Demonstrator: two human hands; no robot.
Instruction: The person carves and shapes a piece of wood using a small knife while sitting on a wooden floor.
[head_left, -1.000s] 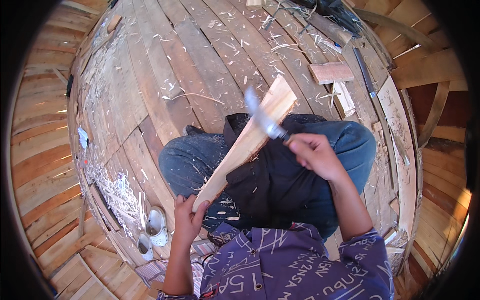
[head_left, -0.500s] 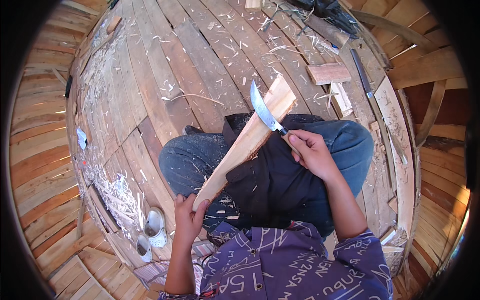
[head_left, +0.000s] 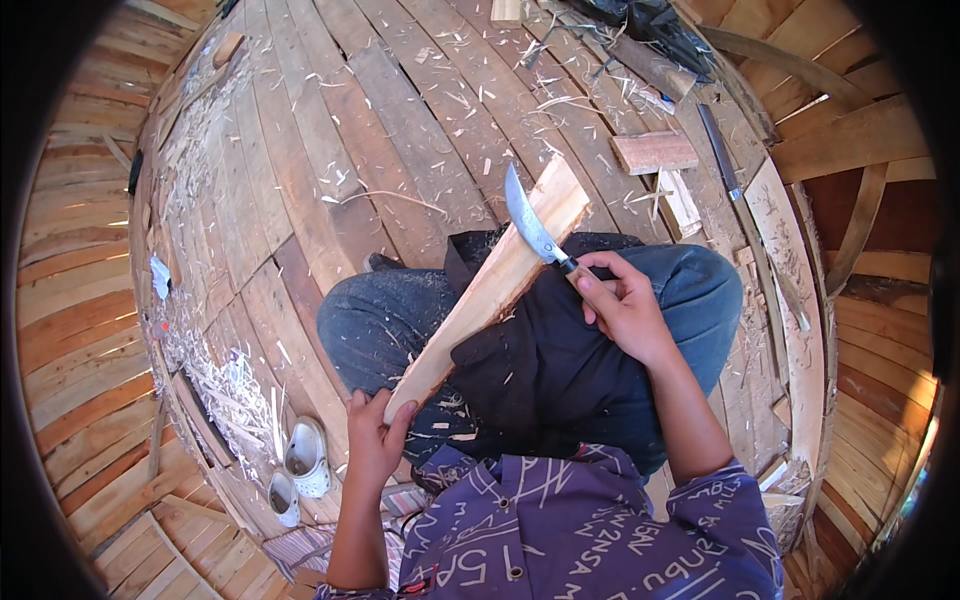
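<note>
In the head view, pale lettering covers the purple shirt (head_left: 560,520); a dark mark on the curved steel knife (head_left: 530,222) is too small to read. Shavings litter the plank floor (head_left: 300,130), with pale clogs (head_left: 307,462) at left and a reddish wooden block (head_left: 655,152) ahead. The long, tapering pale-wood board (head_left: 480,300) lies slantwise over the black cloth (head_left: 545,380) on the lap, its broad end pointing forward-right. The left hand's (head_left: 374,432) fingers pinch its narrow end; the right hand's (head_left: 622,305) curl around the knife's handle, blade crossing above the board, tip forward-left.
</note>
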